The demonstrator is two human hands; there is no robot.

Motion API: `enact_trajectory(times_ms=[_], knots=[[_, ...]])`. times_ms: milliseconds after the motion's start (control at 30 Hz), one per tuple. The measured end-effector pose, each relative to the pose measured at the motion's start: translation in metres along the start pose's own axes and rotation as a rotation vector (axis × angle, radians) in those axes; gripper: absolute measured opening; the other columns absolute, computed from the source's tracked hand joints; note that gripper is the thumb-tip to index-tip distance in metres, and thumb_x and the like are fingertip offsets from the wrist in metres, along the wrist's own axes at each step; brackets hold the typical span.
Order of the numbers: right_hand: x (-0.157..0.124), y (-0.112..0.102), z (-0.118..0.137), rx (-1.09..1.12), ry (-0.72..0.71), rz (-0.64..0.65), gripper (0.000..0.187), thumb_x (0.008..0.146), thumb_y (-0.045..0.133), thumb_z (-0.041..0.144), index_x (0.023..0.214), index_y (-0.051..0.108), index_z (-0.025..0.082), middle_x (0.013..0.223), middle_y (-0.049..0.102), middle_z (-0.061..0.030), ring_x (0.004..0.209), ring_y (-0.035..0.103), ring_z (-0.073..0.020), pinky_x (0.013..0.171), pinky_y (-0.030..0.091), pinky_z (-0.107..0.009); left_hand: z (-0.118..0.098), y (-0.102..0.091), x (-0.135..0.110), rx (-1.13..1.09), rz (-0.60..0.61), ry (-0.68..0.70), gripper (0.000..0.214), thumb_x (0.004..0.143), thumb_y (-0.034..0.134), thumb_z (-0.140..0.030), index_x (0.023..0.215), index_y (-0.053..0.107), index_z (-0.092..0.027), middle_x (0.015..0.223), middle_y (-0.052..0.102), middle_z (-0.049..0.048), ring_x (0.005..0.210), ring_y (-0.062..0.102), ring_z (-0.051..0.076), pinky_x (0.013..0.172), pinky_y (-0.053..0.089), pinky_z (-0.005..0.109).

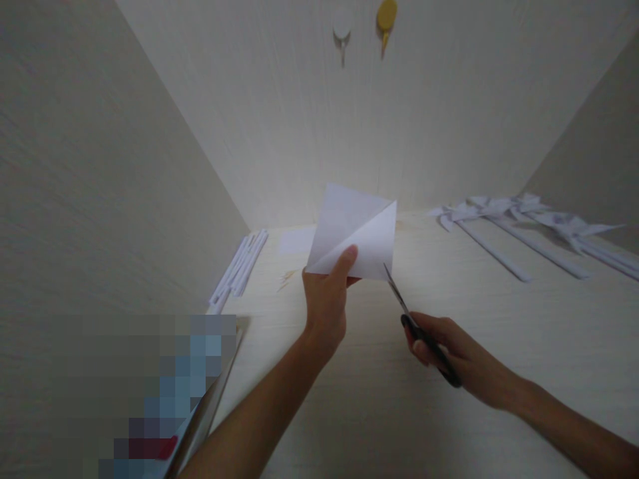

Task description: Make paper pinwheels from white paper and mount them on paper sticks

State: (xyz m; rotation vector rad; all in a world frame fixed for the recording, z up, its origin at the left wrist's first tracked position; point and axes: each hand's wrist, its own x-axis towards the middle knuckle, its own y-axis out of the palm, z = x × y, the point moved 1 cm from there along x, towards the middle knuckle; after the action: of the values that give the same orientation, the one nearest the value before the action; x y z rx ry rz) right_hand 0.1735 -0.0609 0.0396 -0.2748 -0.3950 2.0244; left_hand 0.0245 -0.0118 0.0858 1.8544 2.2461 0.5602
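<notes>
Pale surface [559, 346]; seemingly assembled paper-and-stick pieces [566, 225] at right.
Over it, left hand [327, 303] pinches a paper square [369, 229] by its lower edge; right hand [464, 352], closed around scissors [433, 347], has their tips at the lower right corner. Judged: creasing done, cutting barely begun, if at all.

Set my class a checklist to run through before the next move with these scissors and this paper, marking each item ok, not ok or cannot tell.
1. Left hand holding the paper, thumb on top: ok.
2. Right hand holding the scissors by the black handle: ok.
3. Left thumb apart from the blades: ok.
4. Diagonal line visible on the paper: ok.
5. Blades gripping the paper's edge: cannot tell.
</notes>
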Motion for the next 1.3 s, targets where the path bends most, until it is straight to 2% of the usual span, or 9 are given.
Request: enact_trajectory(times_ms=[700, 1300], knots=[[-0.0006, -0.0006, 0.0010, -0.025, 0.010, -0.004, 0.039, 0.076, 0.037, 0.055, 0.061, 0.036, 0.019, 0.055, 0.036, 0.0029, 0.051, 0.033, -0.0095, 0.044, 0.028, -0.022, 0.0000, 0.0010, -0.0013, -0.014, 0.008, -0.002, 0.031, 0.059, 0.065, -0.025, 0.088, 0.061, -0.015, 0.085, 0.064, 0.0062, 0.080, 0.059, 0.018, 0.061, 0.051, 0.027], [-0.0011, -0.0017, -0.0012, -0.052, 0.022, -0.004, 0.028, 0.078, 0.042, 0.042, 0.063, 0.036, 0.019, 0.055, 0.036, 0.0034, 0.049, 0.033, -0.0086, 0.043, 0.027, -0.021, 0.0006, 0.0011, -0.0004, -0.011, -0.001, 0.001, 0.032, 0.060, 0.064, -0.025, 0.089, 0.060, -0.014, 0.086, 0.063, 0.0062, 0.079, 0.059, 0.018, 0.059, 0.051, 0.027]])
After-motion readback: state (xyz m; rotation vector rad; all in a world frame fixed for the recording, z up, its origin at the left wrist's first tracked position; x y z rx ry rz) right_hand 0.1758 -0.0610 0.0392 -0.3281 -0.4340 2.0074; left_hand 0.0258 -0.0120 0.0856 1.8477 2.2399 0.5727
